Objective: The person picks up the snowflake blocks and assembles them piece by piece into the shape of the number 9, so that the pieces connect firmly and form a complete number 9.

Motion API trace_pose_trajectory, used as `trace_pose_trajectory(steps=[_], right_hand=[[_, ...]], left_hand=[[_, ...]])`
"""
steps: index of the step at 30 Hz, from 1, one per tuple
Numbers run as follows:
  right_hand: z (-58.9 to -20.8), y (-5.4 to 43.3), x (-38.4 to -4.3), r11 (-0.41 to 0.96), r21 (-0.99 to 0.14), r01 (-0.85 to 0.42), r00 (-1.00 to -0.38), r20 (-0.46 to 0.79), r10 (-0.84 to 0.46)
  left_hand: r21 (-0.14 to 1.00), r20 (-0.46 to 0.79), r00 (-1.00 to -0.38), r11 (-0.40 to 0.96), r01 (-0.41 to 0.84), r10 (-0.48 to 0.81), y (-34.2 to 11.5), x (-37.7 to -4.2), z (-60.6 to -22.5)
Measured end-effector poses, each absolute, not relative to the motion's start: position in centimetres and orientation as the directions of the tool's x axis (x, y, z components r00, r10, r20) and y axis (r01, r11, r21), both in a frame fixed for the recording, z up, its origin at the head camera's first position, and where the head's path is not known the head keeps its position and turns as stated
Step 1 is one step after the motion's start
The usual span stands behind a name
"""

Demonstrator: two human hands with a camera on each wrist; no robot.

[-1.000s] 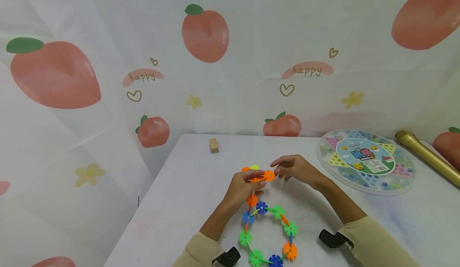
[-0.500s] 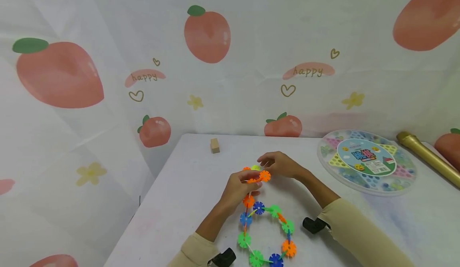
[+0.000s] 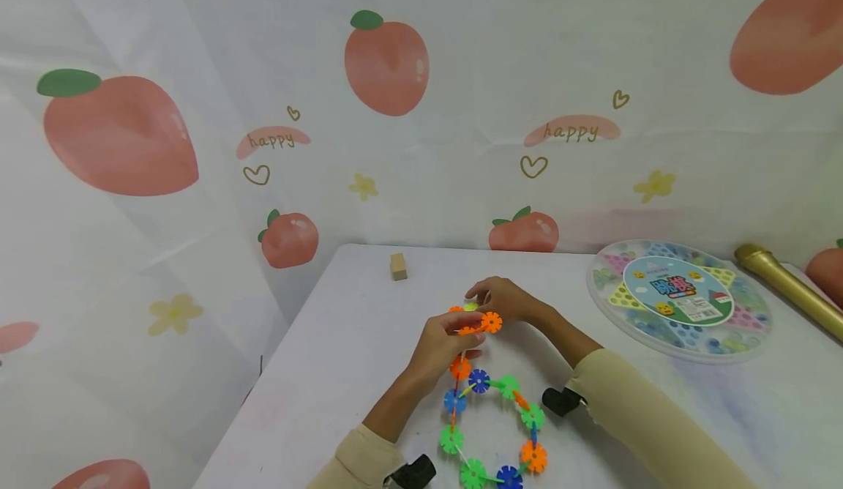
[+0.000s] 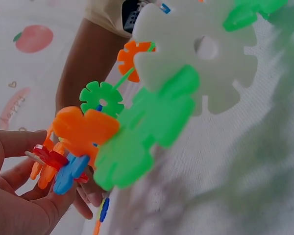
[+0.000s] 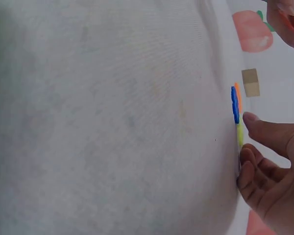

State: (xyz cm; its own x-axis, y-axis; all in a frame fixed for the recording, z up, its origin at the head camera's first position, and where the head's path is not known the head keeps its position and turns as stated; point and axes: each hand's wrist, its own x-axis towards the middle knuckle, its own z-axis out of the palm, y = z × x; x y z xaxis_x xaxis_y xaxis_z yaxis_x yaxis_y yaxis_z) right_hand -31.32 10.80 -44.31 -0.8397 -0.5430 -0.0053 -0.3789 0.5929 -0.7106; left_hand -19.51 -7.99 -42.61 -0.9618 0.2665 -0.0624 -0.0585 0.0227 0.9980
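Observation:
My left hand [image 3: 437,346] pinches the upper end of a chain of snowflake building discs, with an orange disc [image 3: 491,322] at the fingertips. Below it the chain runs down into a ring of green, blue and orange discs, among them a green disc [image 3: 473,473]. The left wrist view shows a large white disc [image 4: 235,54] close to the camera and a red disc [image 4: 50,155] at the fingers. Beyond the left hand, my right hand [image 5: 277,171] reaches low over loose blue [image 5: 235,105], orange [image 5: 238,93] and yellow [image 5: 240,134] discs, thumb and fingers apart, fingertips right by the yellow one.
A small wooden block [image 3: 398,266] stands near the back edge of the white table [image 3: 316,372]. At the back right lies a round clear case [image 3: 606,299] with a colourful label, beside a gold rod-like object [image 3: 787,280]. A peach-printed cloth [image 3: 448,159] hangs behind.
The right hand has moved left and lower, from beside the left hand's orange disc to the loose discs behind it. The left hand keeps its hold on the chain.

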Motion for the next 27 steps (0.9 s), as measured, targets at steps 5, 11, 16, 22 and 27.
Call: trace_pose_trajectory(steps=[5, 11, 16, 22, 27], right_hand=[[-44.2, 10.6, -31.2, 0.618, -0.684, -0.387, -0.843, -0.009, -0.538], [-44.3, 10.7, -31.3, 0.614, -0.686, -0.391, -0.843, -0.001, -0.538], [-44.3, 10.9, -31.4, 0.613, -0.701, -0.364, -0.857, -0.006, -0.515], [-44.3, 11.7, -31.0, 0.593, -0.712, -0.376, -0.856, 0.021, -0.517], [-44.0, 12.9, -30.4, 0.576, -0.722, -0.382, -0.852, 0.034, -0.522]], left_hand=[[0.998, -0.059, -0.958, 0.017, -0.056, 0.281, -7.8, -19.7, -42.6], [0.998, -0.057, -0.958, 0.018, -0.054, 0.281, -7.6, -19.8, -42.7], [0.999, -0.052, -0.956, 0.023, -0.048, 0.290, -7.4, -19.9, -42.8], [0.998, -0.059, -0.958, 0.034, -0.051, 0.280, -7.4, -19.9, -42.7], [0.997, -0.064, -0.964, 0.054, -0.052, 0.258, -7.3, -20.0, -42.8]])
